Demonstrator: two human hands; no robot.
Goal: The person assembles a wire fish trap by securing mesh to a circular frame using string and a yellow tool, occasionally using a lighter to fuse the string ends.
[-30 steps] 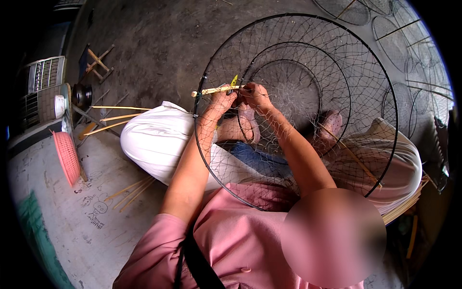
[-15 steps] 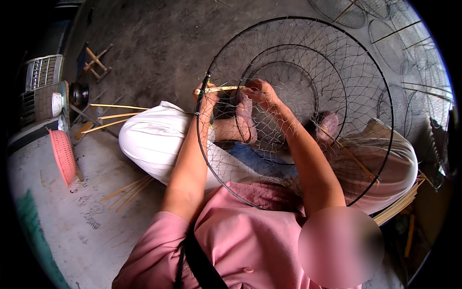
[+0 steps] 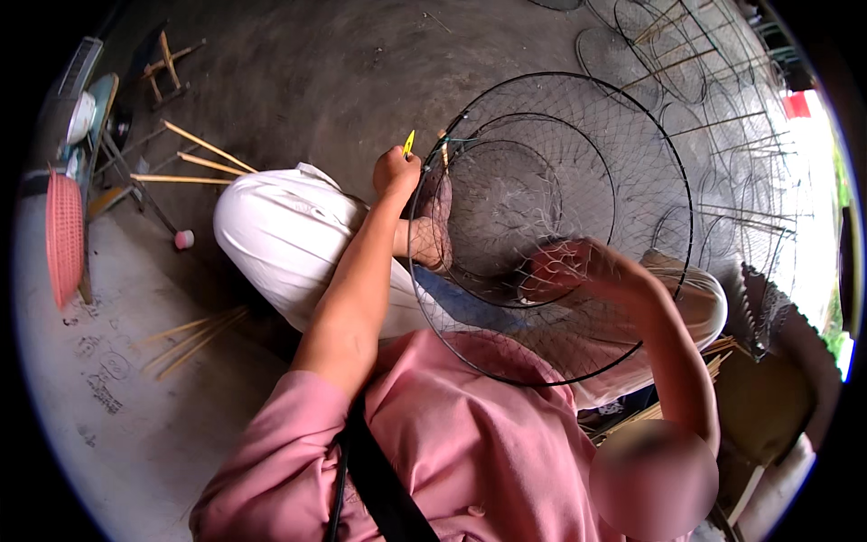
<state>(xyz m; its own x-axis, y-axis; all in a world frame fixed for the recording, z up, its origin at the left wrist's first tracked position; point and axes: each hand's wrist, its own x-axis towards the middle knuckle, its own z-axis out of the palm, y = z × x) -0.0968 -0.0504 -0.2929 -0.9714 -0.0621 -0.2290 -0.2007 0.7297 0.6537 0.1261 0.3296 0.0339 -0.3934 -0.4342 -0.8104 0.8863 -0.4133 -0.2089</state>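
Observation:
A round net cage (image 3: 691, 212) with black hoops and fine mesh stands over my lap, its inner hoops going down toward the floor. My left hand (image 3: 396, 172) is closed at the left of its rim. From that fist sticks up a bright yellow pointed tool (image 3: 409, 143), whose exact kind I cannot make out. Just right of it, a bamboo stick (image 3: 443, 149) shows its end at the cage's rim. Over the lower right part of the mesh is my right hand (image 3: 562, 268), bent inward and smeared by motion; whether it holds the mesh is unclear.
More net cages (image 3: 713, 126) stand at the far right. Bamboo sticks (image 3: 208, 144) jut out beside my left knee, and others (image 3: 194, 339) lie on the floor. A pink basket (image 3: 63, 239) and a small wooden folding stool (image 3: 167, 63) are to the left.
My right hand has left the bamboo stick and moved down and right over the mesh. The stick now points nearly upright. The yellow tool shows in my left hand; the view has shifted.

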